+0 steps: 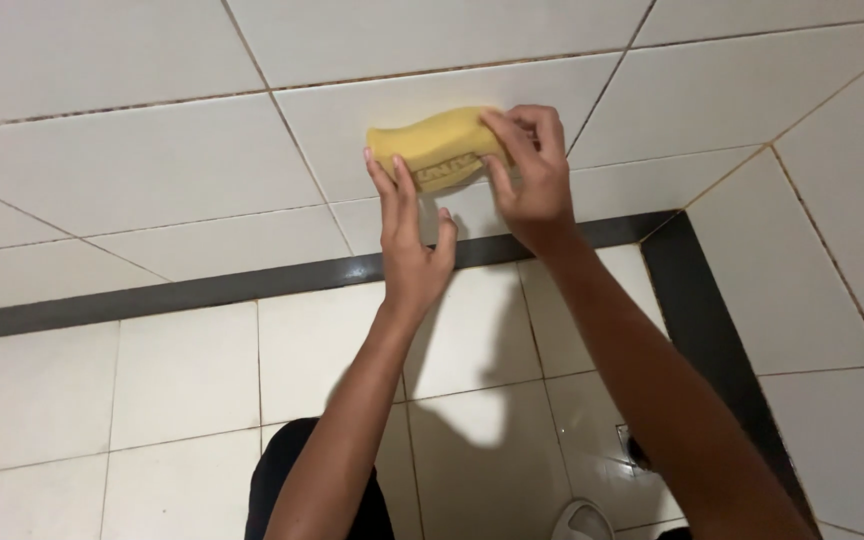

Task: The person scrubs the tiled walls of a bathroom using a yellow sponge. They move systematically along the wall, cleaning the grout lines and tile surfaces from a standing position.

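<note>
A yellow sponge (pixel 432 148) with a curved outline is pressed flat against a white tiled wall (pixel 152 150). My right hand (pixel 530 175) grips the sponge's right end, fingers curled over its top edge. At the sponge's left end, my left hand (pixel 407 235) has its fingers stretched up onto the lower left edge and the thumb spread to the side. Both forearms reach up from the bottom of the view.
A dark band (pixel 202 290) runs along the base of the wall and up the corner at the right (pixel 702 300). Below lies a white tiled floor (pixel 182 400). A floor drain (pixel 632 450) and a white shoe tip (pixel 582 522) show near the bottom.
</note>
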